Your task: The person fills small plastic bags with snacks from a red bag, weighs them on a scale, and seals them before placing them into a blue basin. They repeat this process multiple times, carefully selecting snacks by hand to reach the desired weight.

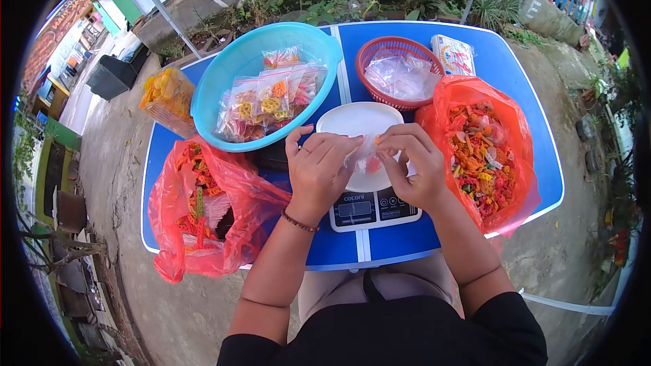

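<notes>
Between my two hands is a small clear plastic bag (363,156) with a little reddish content showing in it. My left hand (320,166) pinches its left side, fingers bent. At the opposite edge, the fingertips of my right hand (413,163) are closed on the bag, near a small orange bit. Both hands are above a digital kitchen scale (376,213), whose white plate (349,118) is partly covered by them. To the right, a red plastic bag (444,98) stands open, full of colourful snack pieces (481,163).
A light-blue basin (210,98) holds several filled packets (271,95). Behind the scale, a red basket (369,47) contains clear bags (403,74), beside a printed pack (453,55). Another red bag (251,196) sits left, and a clear container (166,98) of yellow snacks stands at the blue table's (522,108) edge.
</notes>
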The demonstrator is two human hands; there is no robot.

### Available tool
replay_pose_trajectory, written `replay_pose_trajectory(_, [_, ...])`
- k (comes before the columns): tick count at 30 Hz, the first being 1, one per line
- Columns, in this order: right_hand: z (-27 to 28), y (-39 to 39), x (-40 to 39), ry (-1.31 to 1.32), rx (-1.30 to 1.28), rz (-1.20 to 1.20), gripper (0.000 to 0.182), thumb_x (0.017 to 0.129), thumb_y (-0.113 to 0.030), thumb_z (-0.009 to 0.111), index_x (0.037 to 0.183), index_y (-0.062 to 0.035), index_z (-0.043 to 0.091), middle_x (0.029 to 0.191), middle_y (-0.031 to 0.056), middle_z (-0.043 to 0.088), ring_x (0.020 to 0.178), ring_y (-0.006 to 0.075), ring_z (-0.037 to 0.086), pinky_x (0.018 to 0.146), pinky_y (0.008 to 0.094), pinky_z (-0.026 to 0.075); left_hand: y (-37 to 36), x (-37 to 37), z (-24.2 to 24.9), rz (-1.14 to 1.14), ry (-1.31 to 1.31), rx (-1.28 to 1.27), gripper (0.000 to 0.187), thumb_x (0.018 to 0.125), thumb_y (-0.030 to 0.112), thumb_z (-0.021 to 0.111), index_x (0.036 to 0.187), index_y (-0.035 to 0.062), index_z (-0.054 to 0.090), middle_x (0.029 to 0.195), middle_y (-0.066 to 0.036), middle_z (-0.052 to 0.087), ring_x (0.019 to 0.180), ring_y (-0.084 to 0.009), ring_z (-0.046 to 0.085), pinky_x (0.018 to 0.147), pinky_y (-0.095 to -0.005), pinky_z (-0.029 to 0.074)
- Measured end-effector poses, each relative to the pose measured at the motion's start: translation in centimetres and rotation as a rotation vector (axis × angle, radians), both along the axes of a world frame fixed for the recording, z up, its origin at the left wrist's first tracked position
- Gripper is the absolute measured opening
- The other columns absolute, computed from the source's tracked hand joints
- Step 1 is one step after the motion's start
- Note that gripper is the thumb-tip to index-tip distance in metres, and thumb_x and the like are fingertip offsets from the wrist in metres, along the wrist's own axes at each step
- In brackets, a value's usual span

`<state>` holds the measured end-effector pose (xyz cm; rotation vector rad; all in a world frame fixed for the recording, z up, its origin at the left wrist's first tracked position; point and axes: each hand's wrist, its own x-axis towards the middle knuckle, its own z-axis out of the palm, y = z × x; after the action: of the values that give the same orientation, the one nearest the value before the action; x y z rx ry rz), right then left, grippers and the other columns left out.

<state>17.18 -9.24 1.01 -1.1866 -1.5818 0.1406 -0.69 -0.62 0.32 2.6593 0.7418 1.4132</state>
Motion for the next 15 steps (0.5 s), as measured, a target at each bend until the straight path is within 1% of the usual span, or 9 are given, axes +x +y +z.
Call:
replay_pose_trajectory(2, [0.10,0.57,0.73,-0.265,0.175,0.031,0.027,0.074,0.008,0.067,0.097,-0.0054,0.069,0.106,0.0077,0.068,0.084,0.0265,0.062,0.074,0.0353,0.053,-0.24,0.17,-0.03,-0.008,-0.012,0.042,0.028,0.074,0.008,0.080,0.100,0.0173,0.076,0.089,0.002,0.074,0.090,-0.0147,0.068,0.103,-0.0422,0.036])
replay_pose_trajectory(5, [0.04,0.47,0.68,-0.295,0.191,0.027,0.031,0.070,0.005,0.069,0.098,-0.0074,0.071,0.099,0.0051,0.070,0.082,0.0258,0.061,0.072,0.0348,0.052,-0.57,0.32,-0.02,-0.005,-0.012,0.070,0.026,0.074,0.008,0.080,0.098,0.0166,0.076,0.088,0.002,0.073,0.088,-0.0147,0.067,0.103,-0.0424,0.036])
replay_pose_trajectory(8, [0.82,0.02,0.39,-0.374,0.217,0.003,0.033,0.068,0.004,0.070,0.099,-0.0081,0.071,0.101,0.0045,0.070,0.081,0.0263,0.060,0.073,0.0351,0.053,-0.67,0.22,0.28,0.010,-0.001,0.065,0.025,0.074,0.009,0.080,0.097,0.0162,0.076,0.085,0.002,0.071,0.086,-0.0149,0.066,0.103,-0.0427,0.036])
replay_pose_trajectory(11, [0.20,0.27,0.45,-0.341,0.223,0.093,0.034,0.069,0.002,0.070,0.101,-0.0092,0.072,0.102,0.0040,0.070,0.081,0.0265,0.060,0.073,0.0356,0.053,-0.66,0.19,0.22,0.041,0.005,0.081,0.024,0.073,0.009,0.080,0.096,0.0160,0.076,0.083,0.002,0.069,0.085,-0.0154,0.064,0.103,-0.0432,0.037])
replay_pose_trajectory(14, [-0.07,0.13,0.15,-0.345,0.146,0.076,0.033,0.070,0.001,0.069,0.101,-0.0094,0.073,0.107,0.0052,0.070,0.084,0.0271,0.060,0.077,0.0364,0.053,-0.58,0.21,0.24,0.085,0.029,0.110,0.026,0.072,0.010,0.080,0.097,0.0160,0.076,0.082,0.004,0.067,0.086,-0.0156,0.063,0.102,-0.0431,0.037])
replay_pose_trajectory(15, [-0.04,0.08,0.08,-0.358,0.121,0.068,0.034,0.071,0.000,0.069,0.103,-0.0096,0.073,0.111,0.0060,0.070,0.088,0.0281,0.061,0.080,0.0371,0.053,-0.57,0.19,0.24,0.102,0.040,0.118,0.027,0.072,0.010,0.080,0.098,0.0161,0.076,0.081,0.004,0.066,0.087,-0.0156,0.063,0.102,-0.0430,0.038])
